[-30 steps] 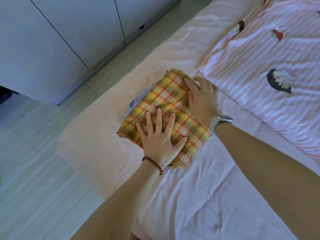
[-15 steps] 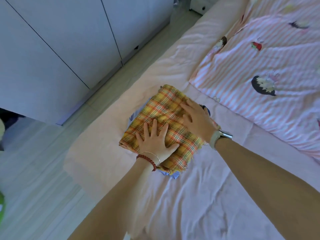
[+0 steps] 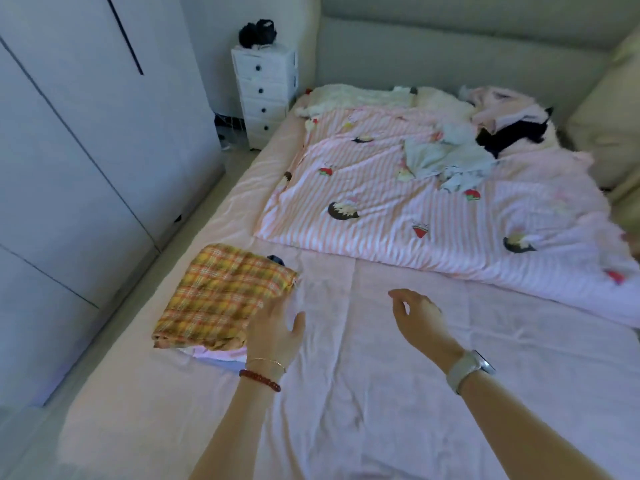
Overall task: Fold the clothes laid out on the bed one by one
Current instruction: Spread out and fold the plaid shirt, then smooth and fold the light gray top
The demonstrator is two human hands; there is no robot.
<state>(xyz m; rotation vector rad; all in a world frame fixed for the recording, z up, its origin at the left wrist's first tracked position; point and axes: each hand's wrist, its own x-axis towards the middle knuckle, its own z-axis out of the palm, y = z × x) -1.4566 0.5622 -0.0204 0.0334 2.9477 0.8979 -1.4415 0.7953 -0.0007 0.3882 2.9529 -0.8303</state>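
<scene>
Your folded yellow-and-orange plaid cloth (image 3: 221, 299) lies flat on the pink sheet (image 3: 381, 393) near the bed's left edge. Both palms pressed it before; now your left hand (image 3: 275, 332) and right hand (image 3: 420, 318) hover apart, fingers relaxed, holding nothing.

Wide bare stretch of pink sheet (image 3: 381, 393) across the near half of the bed — plenty of room to pass. On the left edge sits the folded plaid stack (image 3: 221, 299), blocking that corner. Farther off the striped duvet (image 3: 415, 209) rises across the way, and far right a heap of unfolded clothes (image 3: 453, 157) lies on it — beside a black garment (image 3: 509, 136).
</scene>
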